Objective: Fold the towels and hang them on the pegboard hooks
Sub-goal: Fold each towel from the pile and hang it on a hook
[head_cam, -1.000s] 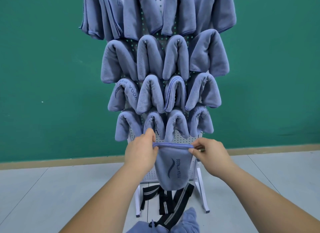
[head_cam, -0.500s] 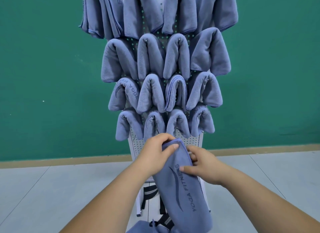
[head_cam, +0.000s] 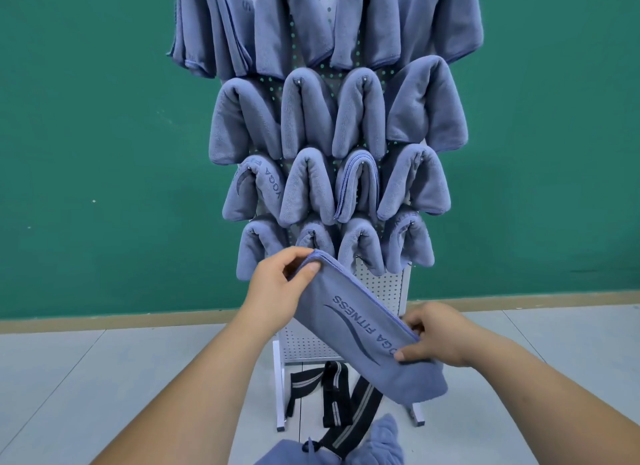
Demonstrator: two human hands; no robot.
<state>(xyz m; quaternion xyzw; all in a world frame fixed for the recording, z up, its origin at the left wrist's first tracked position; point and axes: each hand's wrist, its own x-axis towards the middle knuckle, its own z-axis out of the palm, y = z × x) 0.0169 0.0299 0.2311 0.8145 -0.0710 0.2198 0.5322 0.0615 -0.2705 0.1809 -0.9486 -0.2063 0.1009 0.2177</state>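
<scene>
Head view, single frame.

- Towel (head_cam: 349, 329): blue, folded into a long strip and held in the air in front of the lower pegboard (head_cam: 381, 291). Its long axis is tilted, with the upper end at 10 o'clock and the lower end at 4 o'clock. The "YOGA FITNESS" print and a curved stripe face the camera.
- Left grip (head_cam: 277, 288): closed on the towel's upper end, thumb on the near face, fingers curled behind.
- Right grip (head_cam: 440, 336): pinches the towel near its lower end, thumb on the near face at the "YOGA" letters, fingers curled over the top edge. The towel's tip sticks out past this grip toward 5 o'clock.
- Pegboard: white, perforated, upright on white legs on the floor (head_cam: 104, 378).
- Hung towels (head_cam: 360, 115): four rows, each draped over a hook, running from 12 o'clock down to just above the left grip. Perforated panel shows below the lowest row.
- Straps (head_cam: 332, 395): black with grey stripes, at the board's foot, 6 o'clock of the held towel.
- Blue cloth (head_cam: 381, 440): at the frame's bottom edge, touching the straps.
- Wall (head_cam: 104, 118): green, behind the pegboard.
</scene>
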